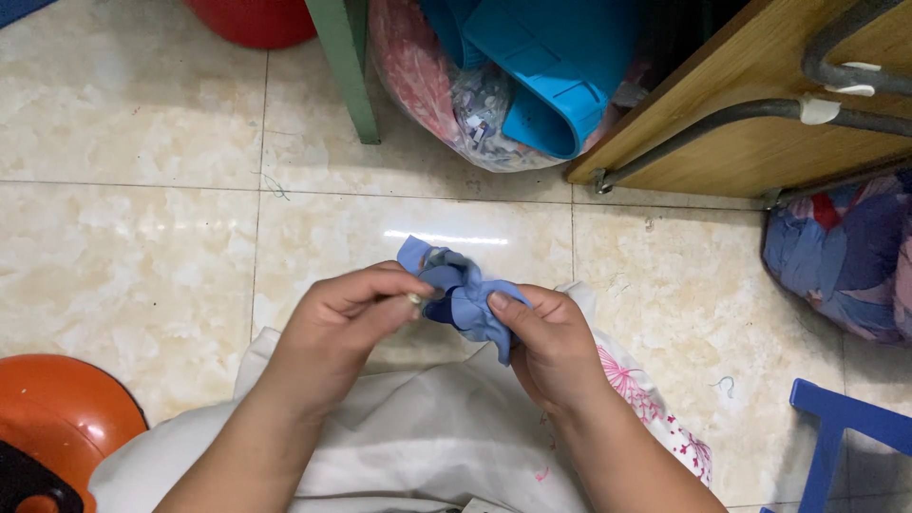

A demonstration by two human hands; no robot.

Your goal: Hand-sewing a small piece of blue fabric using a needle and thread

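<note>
Where the view begins, nearest the person, a white cloth (pixel 418 446) with pink print lies over the lap, both forearms crossing it; at the lower left sits an orange round thing (pixel 57 418), and at the lower right the corner of a blue stool (pixel 841 423); above the lap, over the tiled floor (pixel 142 256), the left hand (pixel 347 318) and the right hand (pixel 551 342) meet on a small blue fabric piece (pixel 461 290); the left hand is closed in a pinch, thumb and fingers gripping the piece's left side; the right hand is likewise curled shut, its thumb pressed on the piece's right side with the fingers beneath; the piece is bunched between them, held clear of the floor, one corner sticking up; farther off, at the right edge, a bag of blue and red scraps (pixel 845 256) rests under a wooden table (pixel 760 142) with metal tubing; beyond, a clear sack (pixel 446 104) holds a blue plastic thing (pixel 551 57), beside a green leg (pixel 347 66); a red tub (pixel 252 19) stands farthest.
</note>
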